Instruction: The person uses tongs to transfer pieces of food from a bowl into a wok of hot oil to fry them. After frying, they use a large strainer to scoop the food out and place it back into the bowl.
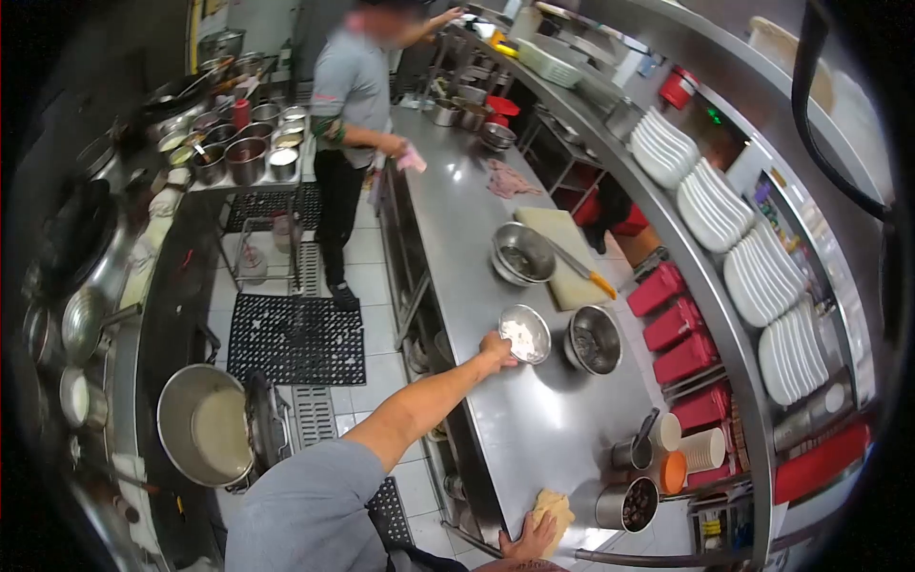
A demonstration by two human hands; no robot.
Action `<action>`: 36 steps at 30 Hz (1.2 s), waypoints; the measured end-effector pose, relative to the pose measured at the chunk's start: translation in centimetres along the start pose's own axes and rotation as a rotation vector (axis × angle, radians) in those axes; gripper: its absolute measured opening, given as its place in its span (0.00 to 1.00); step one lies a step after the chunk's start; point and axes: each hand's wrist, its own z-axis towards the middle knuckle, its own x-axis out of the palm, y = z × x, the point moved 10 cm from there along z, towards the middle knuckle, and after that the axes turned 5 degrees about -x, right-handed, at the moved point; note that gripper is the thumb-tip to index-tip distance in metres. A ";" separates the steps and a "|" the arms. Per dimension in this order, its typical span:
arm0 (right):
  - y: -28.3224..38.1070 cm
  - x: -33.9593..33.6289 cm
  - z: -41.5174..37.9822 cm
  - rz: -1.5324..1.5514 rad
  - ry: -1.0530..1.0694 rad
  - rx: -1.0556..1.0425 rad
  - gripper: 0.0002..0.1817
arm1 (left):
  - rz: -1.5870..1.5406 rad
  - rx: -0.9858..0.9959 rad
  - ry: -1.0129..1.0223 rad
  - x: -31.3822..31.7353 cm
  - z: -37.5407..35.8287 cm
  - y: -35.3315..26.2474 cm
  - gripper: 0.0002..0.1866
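My left hand point(496, 353) reaches across the steel counter and grips the near rim of a metal bowl point(541, 349) with white powdery or flaky stuff in it. Close to its right stands a second metal bowl point(593, 339). Just beyond is another metal bowl point(522, 254), beside a white cutting board point(564, 296) on which a knife with an orange handle point(602, 284) lies. At the counter's near end, my right hand point(530, 541) lies with fingers spread on a crumpled yellow cloth point(553, 515).
A metal pot of dark pieces point(639, 505), an orange cup point(673, 471) and stacked white cups point(703, 450) stand near my right hand. White plates point(753, 272) line the shelf. Another person point(353, 105) stands across the aisle holding a pink cloth point(411, 158). A large pot point(205, 424) is at left.
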 end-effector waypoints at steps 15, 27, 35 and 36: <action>1.7 -0.9 1.3 -0.037 -0.038 -0.122 0.45 | 0.024 0.172 -0.167 -24.9 -29.9 4.2 0.09; 2.4 -0.7 2.1 -0.390 0.066 -0.086 0.46 | -0.045 0.315 -0.888 -36.7 -67.6 17.4 0.07; 2.1 -0.3 2.9 -0.445 0.068 -0.073 0.45 | -0.412 0.420 -1.296 -37.6 -83.5 26.0 0.03; 1.9 0.1 3.1 -0.450 0.062 -0.085 0.45 | -0.447 0.454 -1.356 -37.6 -85.2 26.3 0.03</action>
